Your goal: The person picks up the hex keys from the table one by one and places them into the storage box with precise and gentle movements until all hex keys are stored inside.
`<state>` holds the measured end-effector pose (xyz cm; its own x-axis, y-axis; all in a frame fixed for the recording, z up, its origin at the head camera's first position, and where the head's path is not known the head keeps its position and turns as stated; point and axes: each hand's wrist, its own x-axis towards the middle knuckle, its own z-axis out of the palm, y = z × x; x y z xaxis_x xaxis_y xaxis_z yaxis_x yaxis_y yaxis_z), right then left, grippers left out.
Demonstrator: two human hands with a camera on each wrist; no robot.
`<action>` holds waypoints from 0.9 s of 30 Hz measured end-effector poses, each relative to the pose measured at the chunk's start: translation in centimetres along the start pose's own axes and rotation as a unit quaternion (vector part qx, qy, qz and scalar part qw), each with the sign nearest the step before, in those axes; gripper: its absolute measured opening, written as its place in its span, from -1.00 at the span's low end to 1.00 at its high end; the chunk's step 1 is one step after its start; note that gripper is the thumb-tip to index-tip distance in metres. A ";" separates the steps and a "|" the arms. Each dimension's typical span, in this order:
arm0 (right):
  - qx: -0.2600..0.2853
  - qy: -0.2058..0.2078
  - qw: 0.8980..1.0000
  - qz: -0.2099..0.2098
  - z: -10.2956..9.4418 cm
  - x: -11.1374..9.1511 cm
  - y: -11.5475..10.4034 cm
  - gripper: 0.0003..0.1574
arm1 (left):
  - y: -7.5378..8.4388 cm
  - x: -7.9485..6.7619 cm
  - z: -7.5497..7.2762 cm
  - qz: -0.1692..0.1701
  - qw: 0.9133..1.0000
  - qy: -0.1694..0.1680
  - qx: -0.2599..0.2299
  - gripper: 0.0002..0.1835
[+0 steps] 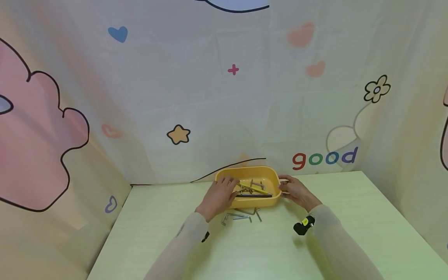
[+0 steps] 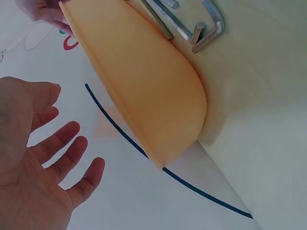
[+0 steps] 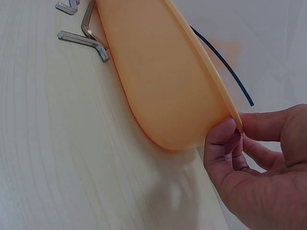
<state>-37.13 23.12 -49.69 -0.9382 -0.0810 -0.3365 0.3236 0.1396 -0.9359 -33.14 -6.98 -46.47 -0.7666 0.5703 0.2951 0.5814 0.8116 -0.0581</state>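
Note:
A yellow plastic tray (image 1: 245, 203) stands on the table near the back wall, with several metal hex keys (image 1: 258, 184), a yellow stick-like piece (image 1: 258, 189) and a dark rod (image 1: 259, 196) inside. My right hand (image 1: 297, 193) pinches the tray's right rim between thumb and fingers, plain in the right wrist view (image 3: 268, 163). Over the tray's left end is my left hand (image 1: 219, 196), its fingers spread and slightly bent. The left wrist view shows that hand (image 2: 43, 163) apart from the tray wall (image 2: 144, 72), holding nothing. It hides part of the tray's inside in the head view.
Several loose hex keys (image 1: 242, 218) lie on the pale table (image 1: 280, 252) just in front of the tray. Behind it hangs a printed cloth (image 1: 217, 97) with hearts, a star and lettering. More cloth borders both sides of the table.

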 end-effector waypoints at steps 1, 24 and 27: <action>0.002 0.001 1.000 0.002 0.0 0.0 0.0 -0.28 | 0.1 -0.2 0.0 0.002 1.000 0.002 0.005 -0.55; 0.000 0.001 1.000 -0.003 0.1 0.0 0.1 -0.29 | 3.7 -3.8 0.4 0.079 0.996 0.013 0.049 -0.60; -0.001 0.002 1.000 -0.004 0.1 0.0 0.1 -0.29 | 4.0 -4.1 1.0 0.086 0.995 0.002 0.054 -0.62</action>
<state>-37.08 23.00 -49.78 -0.9411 -0.0789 -0.3287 0.3159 0.1405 -0.9383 -27.94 -5.89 -48.84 -0.6569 0.7020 0.2750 0.6712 0.7107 -0.2109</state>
